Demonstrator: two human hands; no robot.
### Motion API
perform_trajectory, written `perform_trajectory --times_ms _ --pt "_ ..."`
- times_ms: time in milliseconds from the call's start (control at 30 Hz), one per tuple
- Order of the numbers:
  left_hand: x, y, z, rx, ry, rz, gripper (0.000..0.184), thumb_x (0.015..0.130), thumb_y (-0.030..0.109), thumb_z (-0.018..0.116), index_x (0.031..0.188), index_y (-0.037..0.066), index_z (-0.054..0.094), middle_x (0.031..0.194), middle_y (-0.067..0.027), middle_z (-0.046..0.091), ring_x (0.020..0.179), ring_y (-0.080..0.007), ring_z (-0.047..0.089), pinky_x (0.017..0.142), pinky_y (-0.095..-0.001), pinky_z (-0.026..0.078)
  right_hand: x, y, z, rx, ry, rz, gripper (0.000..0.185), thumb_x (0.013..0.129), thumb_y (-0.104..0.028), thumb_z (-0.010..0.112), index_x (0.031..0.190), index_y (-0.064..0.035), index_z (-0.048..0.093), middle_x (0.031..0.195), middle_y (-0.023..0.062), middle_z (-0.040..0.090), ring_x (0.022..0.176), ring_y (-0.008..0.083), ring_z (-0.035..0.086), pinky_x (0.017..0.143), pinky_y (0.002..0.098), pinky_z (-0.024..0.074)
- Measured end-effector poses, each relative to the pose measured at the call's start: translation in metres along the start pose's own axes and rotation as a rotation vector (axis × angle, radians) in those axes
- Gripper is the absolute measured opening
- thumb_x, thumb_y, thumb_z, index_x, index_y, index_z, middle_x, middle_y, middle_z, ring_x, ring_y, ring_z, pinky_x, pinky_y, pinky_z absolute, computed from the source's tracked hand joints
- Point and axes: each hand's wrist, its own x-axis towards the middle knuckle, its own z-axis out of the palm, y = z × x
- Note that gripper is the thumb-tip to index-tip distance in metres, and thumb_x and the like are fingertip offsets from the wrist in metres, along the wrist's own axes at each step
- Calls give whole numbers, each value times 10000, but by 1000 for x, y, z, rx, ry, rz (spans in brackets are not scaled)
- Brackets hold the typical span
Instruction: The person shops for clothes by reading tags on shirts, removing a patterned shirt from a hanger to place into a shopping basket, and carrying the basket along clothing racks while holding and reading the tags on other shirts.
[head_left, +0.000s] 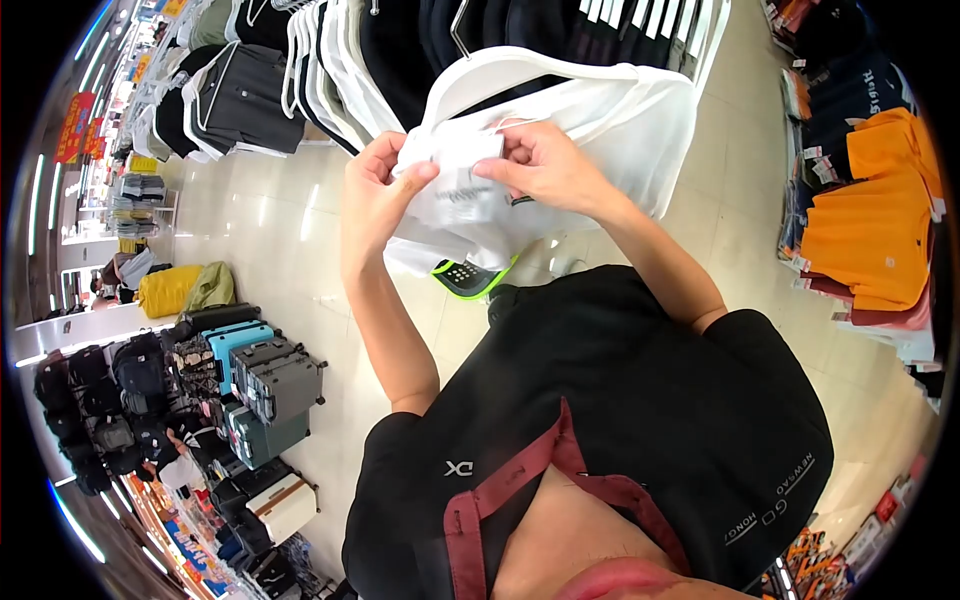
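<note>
In front of me a white garment (640,140) hangs from a white hanger (530,62) at the end of a clothes rack. My left hand (392,180) pinches the garment's white fabric between thumb and fingers. To its right, my right hand (545,168) is closed on what looks like a white tag (470,150), thumb pressed on its face. Faint grey print shows on the white cloth just below the thumbs. A thin string loops above the right fingers. Beneath the garment is a black perforated thing with a lime-green rim (472,280), partly hidden.
Dark garments (510,35) and more white hangers (330,60) fill the rack ahead. Suitcases (270,380) and backpacks (140,375) stand at the left. Orange shirts (870,235) hang at the right. Shiny tiled floor (320,220) runs between the displays.
</note>
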Motion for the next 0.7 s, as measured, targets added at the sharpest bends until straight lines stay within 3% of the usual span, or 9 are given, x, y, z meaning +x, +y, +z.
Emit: perform_trajectory --times_ms 100,167,200,267,333,367,467,600,700 --pt "-8 -6 -12 -96 -87 83 561 777 454 797 1051 1 612 924 -13 664 810 -54 582 730 -202 436 -10 -30 -3 -81 -46 14 168 891 -116 676 995 13 646 736 12 626 565 40 513 500 215 401" --pt "-12 -6 -19 -95 -42 62 527 790 423 794 1052 3 614 915 -8 664 800 -54 580 729 -201 435 -15 -50 -10 -131 -21 -10 115 901 -81 653 990 -7 658 707 1 621 532 26 484 477 206 371" --pt "-15 -5 -21 -91 -6 44 493 803 392 791 1052 4 615 906 -3 665 790 -54 579 727 -200 434 -15 -54 -17 -195 -3 -157 117 891 -85 667 982 -11 665 700 2 619 528 26 485 473 205 355" --pt "-21 3 -23 -96 33 -7 399 837 309 769 1053 9 620 885 8 664 772 -51 576 715 -202 435 -18 -78 -25 -416 95 -207 112 876 21 607 968 1 669 779 38 652 565 48 520 505 204 392" --pt "-24 10 -24 -38 97 -37 301 856 228 747 1036 15 632 862 12 665 749 -44 567 697 -198 429 -5 -72 -36 -417 168 -610 240 836 144 508 959 14 668 886 80 670 663 85 588 568 208 451" --pt "-25 14 -24 -34 102 -39 301 856 228 747 1036 15 632 862 12 665 749 -44 567 697 -198 429 4 -72 -39 -573 215 -816 325 794 187 441 918 10 683 942 72 678 681 115 649 605 222 519" --pt "-29 25 -23 47 146 -47 245 862 188 737 1011 19 640 848 9 665 731 -38 555 679 -194 423 5 -68 -27 -349 214 -657 334 784 195 441 928 11 679 955 70 676 723 128 670 630 219 539" --pt "-28 28 -25 77 201 -14 199 865 142 732 990 17 642 835 0 669 715 -38 548 658 -189 410 5 -48 -19 -271 217 -816 304 762 204 475 926 24 656 975 83 678 744 132 670 628 218 540" --pt "-31 28 -29 69 228 6 191 860 128 736 983 17 641 836 -4 672 702 -38 543 641 -189 405 5 -40 -11 -234 260 -781 271 765 182 522 917 5 661 957 86 685 786 149 666 654 238 538"
